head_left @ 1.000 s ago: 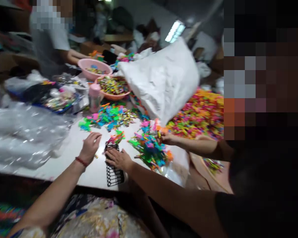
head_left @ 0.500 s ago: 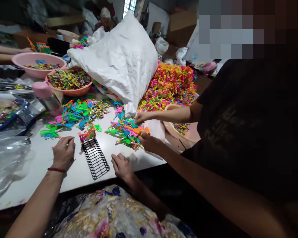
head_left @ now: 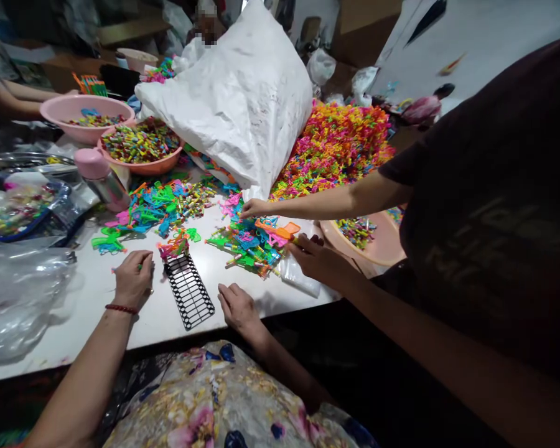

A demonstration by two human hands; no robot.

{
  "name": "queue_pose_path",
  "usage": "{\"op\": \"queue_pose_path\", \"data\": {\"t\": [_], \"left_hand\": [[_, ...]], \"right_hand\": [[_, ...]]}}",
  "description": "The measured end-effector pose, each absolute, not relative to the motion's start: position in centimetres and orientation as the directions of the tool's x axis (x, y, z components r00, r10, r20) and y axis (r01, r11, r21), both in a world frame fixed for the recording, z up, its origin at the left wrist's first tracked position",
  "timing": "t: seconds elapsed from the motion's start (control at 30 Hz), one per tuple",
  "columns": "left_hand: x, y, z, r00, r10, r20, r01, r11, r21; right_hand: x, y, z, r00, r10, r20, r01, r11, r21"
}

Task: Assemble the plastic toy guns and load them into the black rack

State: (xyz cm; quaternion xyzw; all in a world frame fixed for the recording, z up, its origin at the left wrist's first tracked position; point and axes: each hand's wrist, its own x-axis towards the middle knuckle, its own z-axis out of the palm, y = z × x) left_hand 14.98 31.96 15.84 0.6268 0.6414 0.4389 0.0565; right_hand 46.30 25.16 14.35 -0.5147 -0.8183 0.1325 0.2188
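My left hand [head_left: 134, 275] rests on the white table with its fingers curled in. A small green spot shows by its thumb, but I cannot tell what it is. To its right lies a black plastic grid rack [head_left: 191, 295], with pink, orange and green toy pieces [head_left: 173, 246] at its far end. My right hand [head_left: 238, 308] lies at the table's front edge, right of the rack, its fingers loosely bent and slightly apart, with nothing visible in them. Beyond it is a pile of colourful plastic toys [head_left: 247, 242].
A co-worker's hand [head_left: 310, 252] at the right is by an orange toy piece [head_left: 280, 229]; their other hand [head_left: 256, 208] reaches over the pile. A big white sack [head_left: 233, 93], pink basins [head_left: 51, 112], a steel flask [head_left: 103, 180] and clear plastic bags [head_left: 18, 305] stand around.
The view has shifted, so things sit further right in it. The co-worker's nearer hand has drawn back from the pile with the orange piece. My hands stay about where they were.
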Motion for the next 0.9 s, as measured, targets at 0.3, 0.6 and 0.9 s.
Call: {"op": "queue_pose_path", "data": {"t": [0.3, 0.6, 0.9], "left_hand": [[15.2, 31.8, 15.8, -0.194, 0.862, 0.468, 0.754, -0.174, 0.633], [16.0, 30.9, 17.4, -0.313, 0.822, 0.477, 0.694, -0.145, 0.705], [30.3, 30.5, 32.4, -0.129, 0.970, 0.207, -0.076, -0.218, 0.973]], "right_hand": [[46.5, 25.3, 14.0, -0.376, 0.892, 0.250, 0.778, 0.450, -0.437], [46.5, 25.1, 13.8, -0.353, 0.882, 0.312, 0.792, 0.460, -0.401], [46.0, 25.0, 12.8, -0.339, 0.892, 0.300, 0.810, 0.439, -0.388]]}}
